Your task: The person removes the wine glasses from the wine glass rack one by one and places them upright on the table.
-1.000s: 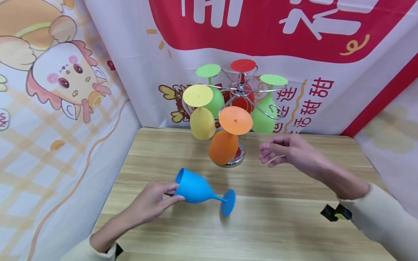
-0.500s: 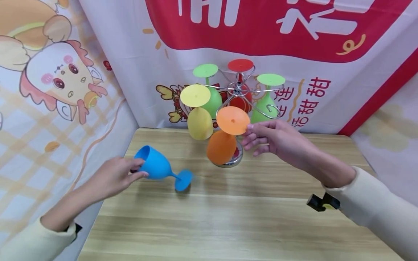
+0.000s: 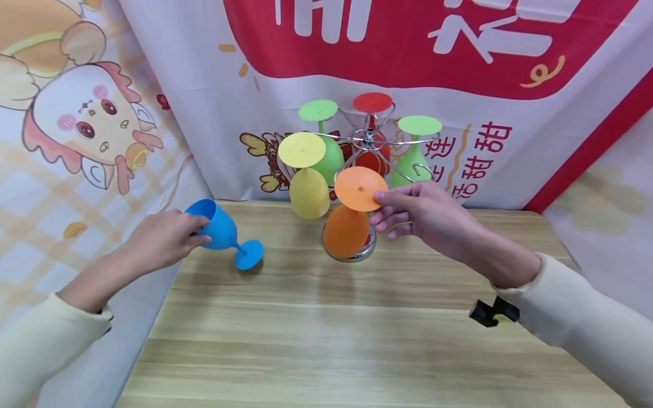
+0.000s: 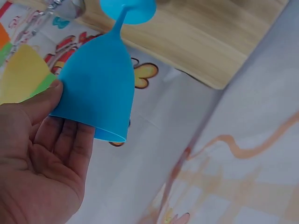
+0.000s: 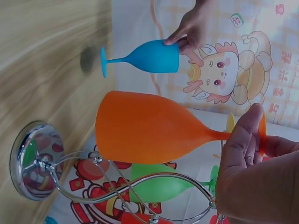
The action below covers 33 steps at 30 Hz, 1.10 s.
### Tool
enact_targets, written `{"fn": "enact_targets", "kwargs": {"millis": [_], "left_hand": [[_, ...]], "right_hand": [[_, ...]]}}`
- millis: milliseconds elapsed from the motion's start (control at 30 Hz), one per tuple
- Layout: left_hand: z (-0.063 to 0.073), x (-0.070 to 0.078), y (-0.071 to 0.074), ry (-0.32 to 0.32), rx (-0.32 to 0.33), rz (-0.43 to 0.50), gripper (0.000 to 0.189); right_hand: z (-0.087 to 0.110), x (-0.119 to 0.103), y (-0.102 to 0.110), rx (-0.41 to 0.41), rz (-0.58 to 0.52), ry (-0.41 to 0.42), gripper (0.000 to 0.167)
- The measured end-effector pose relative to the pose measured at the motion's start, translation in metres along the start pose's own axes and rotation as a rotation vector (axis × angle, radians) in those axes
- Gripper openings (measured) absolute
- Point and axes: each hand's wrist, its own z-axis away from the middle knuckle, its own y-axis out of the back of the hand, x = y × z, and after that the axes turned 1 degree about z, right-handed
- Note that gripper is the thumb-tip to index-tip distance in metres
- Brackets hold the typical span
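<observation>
My left hand point(image 3: 160, 241) pinches a blue goblet point(image 3: 219, 226) by its rim, thumb outside and fingers inside the bowl. The goblet tilts with its foot down; the right wrist view shows that foot a little above the table, over its shadow. At the chrome goblet rack point(image 3: 368, 137), my right hand point(image 3: 428, 218) pinches the foot edge of an orange goblet point(image 3: 347, 231), thumb on top. The orange goblet is upside down at the rack's front, bowl over the round chrome base point(image 5: 37, 158).
Also hanging upside down on the rack are a yellow goblet point(image 3: 309, 195), a red goblet point(image 3: 372, 102) and two green ones, including the right green goblet point(image 3: 420, 125). Printed cloth point(image 3: 194, 79) closes in the back and sides of the wooden table point(image 3: 326, 351).
My left hand has carried the blue goblet left and back, from mid-table to the table's left rear. My right hand has moved left to the orange goblet and taken its foot.
</observation>
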Motion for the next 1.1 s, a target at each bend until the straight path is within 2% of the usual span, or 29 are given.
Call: {"fn": "enact_targets", "kwargs": {"millis": [100, 300, 433, 767, 1100], "left_hand": [[-0.008, -0.007, 0.003, 0.021, -0.031, 0.021, 0.039], [-0.020, -0.021, 0.002, 0.038, -0.072, 0.042, 0.019], [-0.025, -0.028, 0.002, 0.052, -0.095, 0.045, 0.015], [-0.042, -0.034, -0.001, 0.056, -0.123, 0.031, 0.012], [-0.057, -0.035, -0.008, 0.070, -0.142, 0.009, 0.012]], "right_hand": [[0.001, -0.001, -0.001, 0.004, -0.003, 0.001, 0.038], [0.003, -0.005, -0.002, 0.005, -0.017, -0.003, 0.029], [0.002, -0.006, -0.003, -0.001, -0.028, -0.008, 0.026], [-0.002, -0.010, -0.006, -0.016, 0.004, -0.010, 0.032], [-0.003, -0.018, -0.008, -0.013, 0.014, -0.017, 0.034]]}}
